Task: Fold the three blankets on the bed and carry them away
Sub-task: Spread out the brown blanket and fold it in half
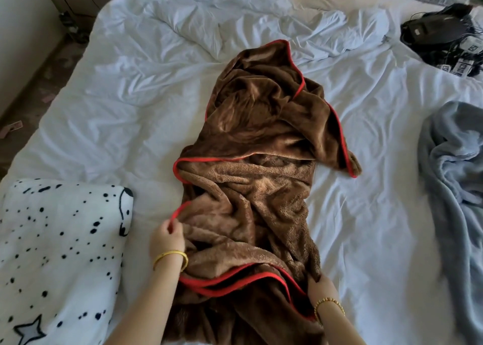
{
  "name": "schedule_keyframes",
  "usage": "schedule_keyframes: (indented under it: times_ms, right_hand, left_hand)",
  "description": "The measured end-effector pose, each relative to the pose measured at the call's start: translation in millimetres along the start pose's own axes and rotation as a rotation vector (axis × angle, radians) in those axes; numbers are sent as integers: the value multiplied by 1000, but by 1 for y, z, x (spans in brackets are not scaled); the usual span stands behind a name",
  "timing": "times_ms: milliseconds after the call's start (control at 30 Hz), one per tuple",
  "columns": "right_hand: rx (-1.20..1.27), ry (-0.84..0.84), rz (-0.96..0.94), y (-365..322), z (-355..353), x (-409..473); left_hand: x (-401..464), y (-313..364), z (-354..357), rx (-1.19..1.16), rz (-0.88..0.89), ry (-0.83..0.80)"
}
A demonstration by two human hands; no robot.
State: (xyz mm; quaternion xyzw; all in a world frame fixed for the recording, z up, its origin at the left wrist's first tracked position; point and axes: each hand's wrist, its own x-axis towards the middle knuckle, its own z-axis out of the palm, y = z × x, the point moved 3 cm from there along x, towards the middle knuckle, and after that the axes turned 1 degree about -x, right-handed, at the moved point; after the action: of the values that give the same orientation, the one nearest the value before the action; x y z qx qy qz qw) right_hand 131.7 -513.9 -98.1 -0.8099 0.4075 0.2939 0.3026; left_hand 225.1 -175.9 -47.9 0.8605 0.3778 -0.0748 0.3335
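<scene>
On bed [104, 109], hand-gripped brown blanket [256, 140].

- The brown blanket [257, 177] was plush fleece with a soft sheen, edged in smooth red binding.
- At nine o'clock of it, the white spotted blanket [60, 242] looked a matt, fuzzy cloth.
- At three o'clock, the pale blue blanket [454, 167] was nappy fleece.
- The bed sheet [117, 114] was smooth, wrinkled white cotton-like cloth.
- The bangle [171, 257] on the left wrist shone like polished gold metal.
</scene>
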Motion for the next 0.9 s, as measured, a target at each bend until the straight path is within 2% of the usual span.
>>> schedule_keyframes:
  times_ms: [33,67,133,233,333,400,467,600,700,900]
  right_hand:
    - [-2,1,3,0,0,1]
    - [-9,1,6,0,1,1]
    - [-18,-5,12,-1,3,4]
    - [-23,-25,18,-1,6,7]
    - [-26,-25,16,0,7,8]
    - [-20,-24,10,0,7,9]
    - [-22,-29,11,0,8,10]
    - [-4,-19,-4,-3,7,6]
    - [4,-13,-13,-5,8,4]
    - [0,17,-2,-6,7,0]
  left_hand:
    - [5,-8,-8,-5,-75,49]
    - [10,-16,-11,55,-138,13]
    - [16,-25,-7,135,-185,-164]
    - [15,-18,5,-57,-211,-435]
    - [9,-11,6,-115,-256,-702]
    - [7,-11,4,-160,-235,-787]
    - [9,-12,2,-243,-240,-774]
    - [19,-25,-12,-446,-364,-561]
    - [19,-42,-28,-440,-425,-504]
    - [13,-38,-39,-659,-291,-539]
